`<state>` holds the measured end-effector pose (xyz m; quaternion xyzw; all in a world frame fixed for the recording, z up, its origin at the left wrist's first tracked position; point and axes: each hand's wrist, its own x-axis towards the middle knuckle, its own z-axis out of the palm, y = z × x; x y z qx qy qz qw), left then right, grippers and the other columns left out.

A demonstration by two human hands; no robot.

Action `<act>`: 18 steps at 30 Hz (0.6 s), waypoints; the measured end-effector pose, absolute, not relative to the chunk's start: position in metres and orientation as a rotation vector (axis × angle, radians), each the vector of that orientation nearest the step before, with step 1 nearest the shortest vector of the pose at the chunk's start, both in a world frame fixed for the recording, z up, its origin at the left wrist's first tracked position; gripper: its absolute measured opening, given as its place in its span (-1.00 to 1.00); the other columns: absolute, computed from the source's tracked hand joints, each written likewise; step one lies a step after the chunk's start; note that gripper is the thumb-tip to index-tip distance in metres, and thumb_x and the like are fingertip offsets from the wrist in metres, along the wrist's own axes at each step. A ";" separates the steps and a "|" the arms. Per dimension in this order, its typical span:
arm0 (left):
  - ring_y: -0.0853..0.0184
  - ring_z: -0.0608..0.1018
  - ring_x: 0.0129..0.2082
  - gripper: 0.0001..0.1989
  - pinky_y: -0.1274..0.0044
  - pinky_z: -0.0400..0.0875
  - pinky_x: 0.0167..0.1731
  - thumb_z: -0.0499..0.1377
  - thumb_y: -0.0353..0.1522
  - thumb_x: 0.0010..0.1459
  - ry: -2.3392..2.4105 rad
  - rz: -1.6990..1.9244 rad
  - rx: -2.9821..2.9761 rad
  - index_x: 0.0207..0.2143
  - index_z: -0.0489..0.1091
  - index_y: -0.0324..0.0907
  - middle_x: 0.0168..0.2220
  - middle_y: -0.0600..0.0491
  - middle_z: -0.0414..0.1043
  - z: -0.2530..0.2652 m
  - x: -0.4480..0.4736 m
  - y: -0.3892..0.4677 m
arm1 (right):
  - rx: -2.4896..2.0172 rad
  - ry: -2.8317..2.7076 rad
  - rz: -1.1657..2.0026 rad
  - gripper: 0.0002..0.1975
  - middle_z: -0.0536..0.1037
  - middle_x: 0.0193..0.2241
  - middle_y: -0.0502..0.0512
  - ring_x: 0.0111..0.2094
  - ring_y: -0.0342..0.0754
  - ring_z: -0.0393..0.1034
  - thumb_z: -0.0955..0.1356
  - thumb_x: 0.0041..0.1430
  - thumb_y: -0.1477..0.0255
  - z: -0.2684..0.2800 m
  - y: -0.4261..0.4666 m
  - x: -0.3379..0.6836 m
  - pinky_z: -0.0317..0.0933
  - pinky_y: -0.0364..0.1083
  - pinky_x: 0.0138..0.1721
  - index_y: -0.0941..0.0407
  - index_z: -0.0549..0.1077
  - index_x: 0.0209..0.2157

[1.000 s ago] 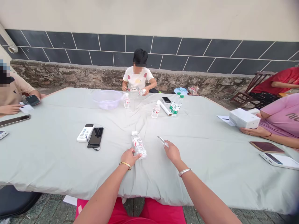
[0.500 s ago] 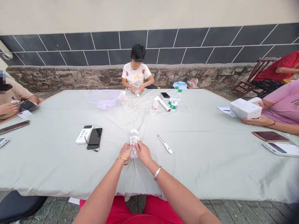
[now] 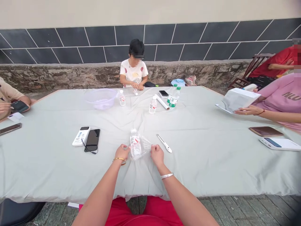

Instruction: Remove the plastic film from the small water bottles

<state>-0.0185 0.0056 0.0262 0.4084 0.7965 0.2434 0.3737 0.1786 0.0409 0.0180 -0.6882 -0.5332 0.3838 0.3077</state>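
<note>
A small clear plastic bottle (image 3: 135, 144) with a white cap and a red-and-white label is in front of me, leaning slightly. Clear plastic film (image 3: 146, 145) is wrapped around it and stretches out to the right. My right hand (image 3: 157, 153) pinches the end of that film, apart from the bottle. At the bottle's left side my left hand (image 3: 122, 153) is closed with its fingertips against the wrapped bottle; whether film is also between them is hard to see. A white utility knife (image 3: 164, 143) lies just right of my right hand.
Left of my hands are a white power bank (image 3: 81, 137) and a black phone (image 3: 92, 140). Farther back stand a purple basin (image 3: 101, 99), small bottles (image 3: 152, 105), a white roll (image 3: 162, 102) and green-capped bottles (image 3: 174, 99). Other people sit around the cloth-covered table (image 3: 199, 150).
My right hand has moved right, away from the bottle, pulling the film out taut. My left hand has shifted slightly left. The person at right has tilted the white box.
</note>
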 end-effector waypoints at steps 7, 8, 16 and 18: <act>0.11 0.35 0.04 -0.39 0.43 0.29 -0.14 0.11 -0.05 0.00 2.182 0.740 1.259 0.06 0.19 -0.12 0.12 -0.16 0.17 0.052 0.010 0.019 | -1.991 -2.177 0.514 -0.62 0.46 -0.18 0.16 -0.27 -0.04 0.40 0.20 0.17 0.42 0.036 0.045 0.193 0.11 -0.14 -0.39 0.09 0.22 0.05; 0.06 0.29 0.10 -0.33 0.41 0.26 -0.10 0.17 -0.06 -0.06 2.194 0.715 1.329 0.09 0.16 -0.09 0.17 -0.16 0.11 0.053 0.016 0.021 | -1.971 -2.204 0.453 -0.58 0.43 -0.12 0.18 -0.25 -0.04 0.40 0.19 0.17 0.46 0.038 0.046 0.194 0.12 -0.14 -0.37 0.08 0.18 0.10; 0.16 0.33 0.09 -0.34 0.43 0.22 -0.02 0.08 -0.13 0.08 2.041 0.854 1.189 0.19 0.03 -0.16 0.12 -0.13 0.25 0.029 -0.015 0.007 | -1.772 -2.125 0.452 -0.66 0.45 -0.15 0.13 -0.18 -0.06 0.38 0.15 0.14 0.58 0.056 0.042 0.195 0.17 -0.13 -0.20 0.11 0.39 -0.10; 0.17 0.32 0.10 -0.36 0.43 0.22 -0.01 0.06 -0.12 0.09 2.031 0.894 1.167 0.18 0.06 -0.18 0.13 -0.12 0.25 0.026 -0.020 0.005 | -1.549 -2.064 0.556 -0.69 0.44 -0.14 0.09 -0.24 -0.10 0.38 0.16 0.16 0.51 0.065 0.036 0.173 0.19 -0.13 -0.19 0.08 0.38 -0.11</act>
